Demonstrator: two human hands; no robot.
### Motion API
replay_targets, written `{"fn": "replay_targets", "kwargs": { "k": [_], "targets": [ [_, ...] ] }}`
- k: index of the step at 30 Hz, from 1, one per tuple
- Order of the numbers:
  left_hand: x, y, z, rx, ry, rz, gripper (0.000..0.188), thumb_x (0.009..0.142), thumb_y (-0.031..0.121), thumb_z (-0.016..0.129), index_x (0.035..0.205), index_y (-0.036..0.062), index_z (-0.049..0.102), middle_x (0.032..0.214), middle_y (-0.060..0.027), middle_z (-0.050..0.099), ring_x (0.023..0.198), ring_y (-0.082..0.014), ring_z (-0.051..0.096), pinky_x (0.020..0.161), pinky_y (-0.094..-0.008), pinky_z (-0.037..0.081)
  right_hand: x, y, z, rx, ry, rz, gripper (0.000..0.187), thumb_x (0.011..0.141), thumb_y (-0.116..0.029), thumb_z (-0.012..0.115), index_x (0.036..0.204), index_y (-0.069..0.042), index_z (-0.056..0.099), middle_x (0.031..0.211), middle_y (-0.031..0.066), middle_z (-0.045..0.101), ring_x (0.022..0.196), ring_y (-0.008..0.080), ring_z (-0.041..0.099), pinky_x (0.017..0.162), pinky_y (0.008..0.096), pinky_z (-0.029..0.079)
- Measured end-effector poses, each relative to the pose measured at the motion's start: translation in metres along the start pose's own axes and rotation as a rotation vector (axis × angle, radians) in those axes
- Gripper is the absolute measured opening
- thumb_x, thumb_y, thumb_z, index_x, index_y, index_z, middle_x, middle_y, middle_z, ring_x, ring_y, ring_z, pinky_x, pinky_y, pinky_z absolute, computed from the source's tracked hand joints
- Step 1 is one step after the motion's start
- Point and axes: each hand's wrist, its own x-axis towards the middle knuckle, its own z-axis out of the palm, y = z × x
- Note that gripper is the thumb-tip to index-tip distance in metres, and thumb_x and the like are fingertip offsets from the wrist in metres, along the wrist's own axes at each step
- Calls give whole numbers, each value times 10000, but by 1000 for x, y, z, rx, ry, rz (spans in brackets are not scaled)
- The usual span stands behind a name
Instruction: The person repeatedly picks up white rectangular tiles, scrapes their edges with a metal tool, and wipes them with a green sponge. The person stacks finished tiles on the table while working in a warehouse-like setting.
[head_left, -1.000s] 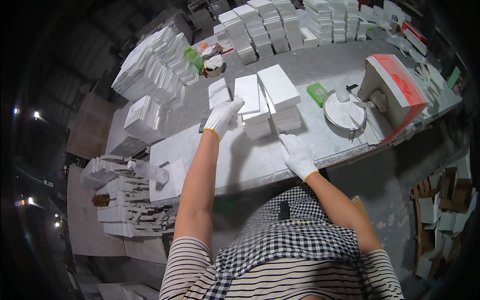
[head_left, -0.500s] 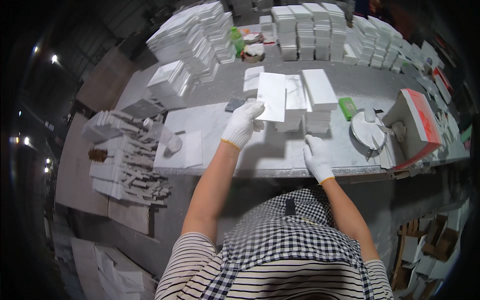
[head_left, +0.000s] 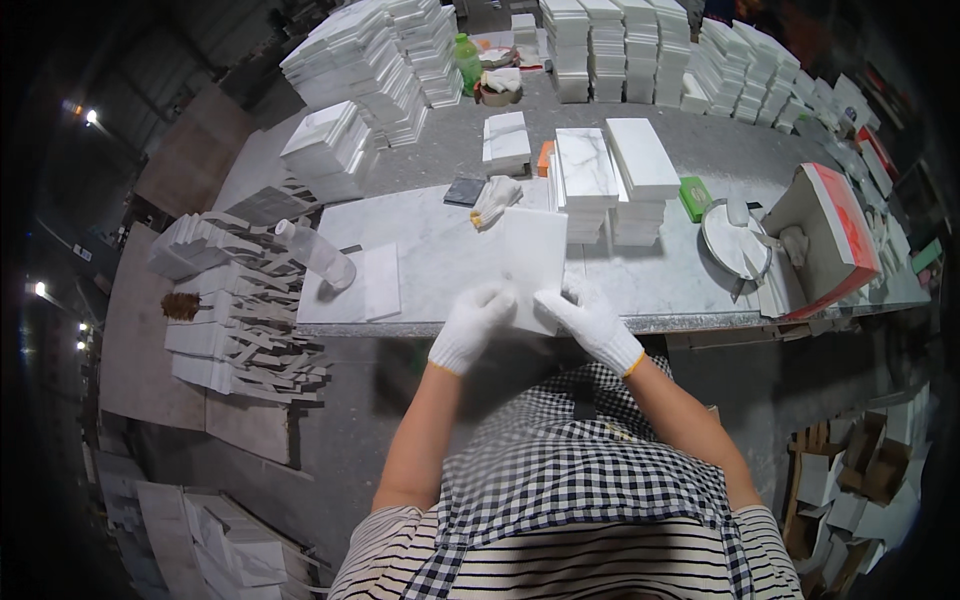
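Note:
Both my hands wear white gloves with yellow cuffs. Between them is a plain white rectangular tile [head_left: 536, 250], tilted over the table's front edge. My left hand [head_left: 476, 322] pinches its near left corner, and my right hand [head_left: 592, 322] grips the near right side with thumb and fingers. Just beyond the tile, a spare glove [head_left: 496, 198] lies beside a small dark square block [head_left: 464, 191]. Two tile stacks stand close by on the right: a grey-veined one [head_left: 586, 165] and a whiter one [head_left: 641, 160]. A low tile pile [head_left: 506, 138] sits farther back.
On the left stand a translucent bottle [head_left: 318, 258] and a flat tile [head_left: 381, 280]. To the right are a green box [head_left: 693, 198], a round pan of white paste [head_left: 735, 250] and an open carton [head_left: 835, 240]. Tall tile stacks [head_left: 365, 60] line the back.
The tile has come down and nearer to me in my left hand. My right hand has moved left and taken its other side. The spare glove is now uncovered.

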Motion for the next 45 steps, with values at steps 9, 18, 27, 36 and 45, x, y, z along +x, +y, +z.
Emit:
{"fn": "replay_targets", "kwargs": {
  "k": [9,18,27,36,45],
  "targets": [
    [-14,39,36,114,168,199,772,869,163,796,1500,-53,406,1314,-138,593,1127,-182,611,955,-316,530,-18,24,19,-307,148,-257,316,948,-280,697,1153,-41,716,973,160,733,837,255,704,763,361,543],
    [-27,38,68,335,445,309,1284,612,250,981,1594,-16,197,1290,-209,586,1126,-245,628,967,-369,539,-19,43,29,-364,158,-342,325,914,-271,706,1161,-60,710,975,177,719,877,351,702,788,387,559],
    [-30,26,72,582,563,378,1130,620,249,938,1529,-6,315,1172,-248,641,990,-333,696,855,-413,580,-19,44,37,-323,167,-330,289,892,-194,671,1150,-70,709,931,191,720,856,370,707,755,414,563],
    [-29,23,66,625,633,367,1059,640,312,918,1481,-23,367,1172,-251,638,1046,-367,677,887,-449,561,-30,33,36,-487,6,-167,374,946,-405,623,1051,-54,698,958,189,714,880,372,696,764,453,555],
    [-16,35,53,87,600,104,694,740,281,885,1242,12,489,1110,-145,647,966,-229,658,827,-374,557,-33,22,31,-486,-220,8,472,891,-423,714,1207,-74,687,1087,152,724,1010,323,692,903,397,540]
  ]
}}
